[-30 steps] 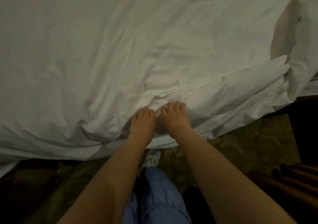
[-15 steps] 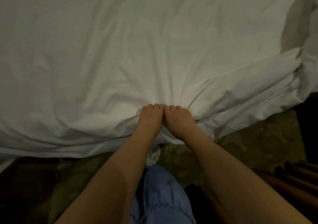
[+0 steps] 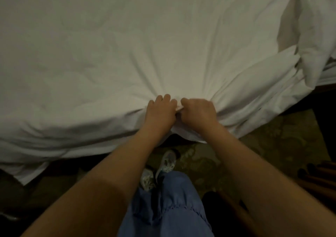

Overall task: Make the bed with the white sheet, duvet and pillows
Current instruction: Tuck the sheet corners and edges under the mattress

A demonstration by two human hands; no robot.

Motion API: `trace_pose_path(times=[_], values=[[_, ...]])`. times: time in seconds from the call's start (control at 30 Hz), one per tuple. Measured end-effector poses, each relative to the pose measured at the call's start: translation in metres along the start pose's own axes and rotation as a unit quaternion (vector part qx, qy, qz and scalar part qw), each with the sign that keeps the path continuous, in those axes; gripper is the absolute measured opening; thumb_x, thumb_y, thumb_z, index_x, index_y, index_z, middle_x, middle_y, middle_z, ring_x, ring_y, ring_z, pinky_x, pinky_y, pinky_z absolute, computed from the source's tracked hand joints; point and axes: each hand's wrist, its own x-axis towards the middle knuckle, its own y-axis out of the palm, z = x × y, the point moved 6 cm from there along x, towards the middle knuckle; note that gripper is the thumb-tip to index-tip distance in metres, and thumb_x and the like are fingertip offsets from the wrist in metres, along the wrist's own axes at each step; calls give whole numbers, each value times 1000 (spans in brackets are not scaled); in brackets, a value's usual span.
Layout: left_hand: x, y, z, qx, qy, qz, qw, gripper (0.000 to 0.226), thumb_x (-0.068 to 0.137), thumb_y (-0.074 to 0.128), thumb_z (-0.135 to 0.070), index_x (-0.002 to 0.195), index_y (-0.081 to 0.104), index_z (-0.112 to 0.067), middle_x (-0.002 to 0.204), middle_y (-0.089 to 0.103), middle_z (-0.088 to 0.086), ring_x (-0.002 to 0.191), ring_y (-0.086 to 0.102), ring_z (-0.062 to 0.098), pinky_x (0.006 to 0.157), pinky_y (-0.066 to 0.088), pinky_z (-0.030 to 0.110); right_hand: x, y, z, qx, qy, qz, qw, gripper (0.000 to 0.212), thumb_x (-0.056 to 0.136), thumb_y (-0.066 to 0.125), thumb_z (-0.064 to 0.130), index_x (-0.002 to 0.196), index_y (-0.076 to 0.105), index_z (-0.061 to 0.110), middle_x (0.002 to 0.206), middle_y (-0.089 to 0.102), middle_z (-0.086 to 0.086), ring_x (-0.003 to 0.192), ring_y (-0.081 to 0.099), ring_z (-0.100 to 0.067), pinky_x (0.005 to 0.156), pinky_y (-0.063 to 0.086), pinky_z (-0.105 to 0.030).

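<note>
nearest the camera there's a blue garment (image 3: 169, 209) and patterned shoes (image 3: 166, 162) on a greenish patterned carpet (image 3: 263, 145). further out, left hand (image 3: 160, 112) and right hand (image 3: 199, 112) sit side by side at the bed edge, fingers curled into a bunch of the white sheet (image 3: 127, 45). the sheet covers the bed beyond, creases fanning out from the grip. rumpled white bedding (image 3: 316, 36) is piled far right.
</note>
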Motion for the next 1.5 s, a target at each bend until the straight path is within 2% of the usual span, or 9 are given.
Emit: trace_pose_path(times=[0.13, 0.23, 0.6, 0.83, 0.97, 1.03, 1.17, 1.27, 1.5], values=[[-57, 97, -11, 76, 7, 280, 957, 43, 97, 45, -29, 138, 41, -16, 140, 41, 8, 130, 37, 27, 105, 32, 45, -78, 125, 11, -29, -51, 258, 964, 33, 98, 43, 24, 124, 54, 8, 128, 56, -14, 118, 54, -29, 97, 41, -34], [-83, 119, -11, 96, 10, 318, 943, 39, 98, 44, -21, 135, 45, -13, 139, 43, 11, 129, 40, 29, 106, 34, 45, -119, 162, -6, -14, -34, 374, 927, 35, 99, 43, 24, 128, 52, 7, 134, 52, -15, 122, 50, -29, 102, 38, -35], [30, 39, -114, 15, 39, 71, 997, 44, 91, 51, -26, 131, 38, -11, 130, 42, 9, 121, 40, 26, 96, 35, 38, -23, 33, -171, -129, 50, 85, 987, 41, 90, 48, 10, 130, 41, 11, 132, 45, -11, 122, 42, -28, 99, 38, -38], [106, 42, -185, -58, -29, 60, 996, 70, 58, 83, -49, 111, 63, -8, 99, 62, 7, 87, 63, 20, 69, 50, 28, 13, 34, -267, -172, -2, 137, 976, 55, 90, 51, 14, 141, 30, 18, 146, 31, -7, 133, 30, -34, 108, 27, -46], [139, 66, -212, -83, -107, 93, 986, 81, 83, 64, -46, 143, 27, -6, 136, 40, 11, 123, 45, 24, 101, 38, 32, 32, 47, -290, -206, -37, 152, 966, 66, 96, 45, 18, 151, 8, 18, 158, 4, -13, 142, 7, -46, 111, 12, -60], [152, 66, -218, -61, -116, 64, 989, 76, 71, 76, -44, 131, 46, -9, 122, 52, 7, 108, 55, 21, 89, 46, 30, 37, 57, -303, -231, -37, 157, 960, 69, 96, 45, 21, 152, 4, 17, 158, 0, -18, 140, 7, -51, 109, 13, -63], [164, 68, -224, 1, -99, 80, 992, 51, 82, 68, -20, 127, 45, -12, 118, 52, 5, 108, 56, 21, 85, 47, 31, 51, 71, -318, -240, -47, 83, 966, 63, 50, 86, 22, 109, 66, 15, 107, 62, -27, 86, 61, -46, 75, 50, -56], [181, 72, -233, 12, -61, 107, 992, 41, 91, 55, -8, 129, 38, -8, 128, 50, 10, 117, 53, 25, 92, 44, 32, 53, 84, -326, -205, -73, 48, 975, 49, 33, 87, 16, 78, 70, 12, 70, 62, -16, 57, 60, -34, 59, 53, -44], [155, 71, -249, 38, -11, 140, 989, 31, 93, 49, -7, 123, 43, -7, 125, 52, 13, 115, 51, 28, 95, 40, 34, 29, 78, -318, -138, -74, 80, 984, 37, 45, 90, 22, 72, 68, 11, 61, 64, -10, 52, 62, -29, 49, 49, -28]])
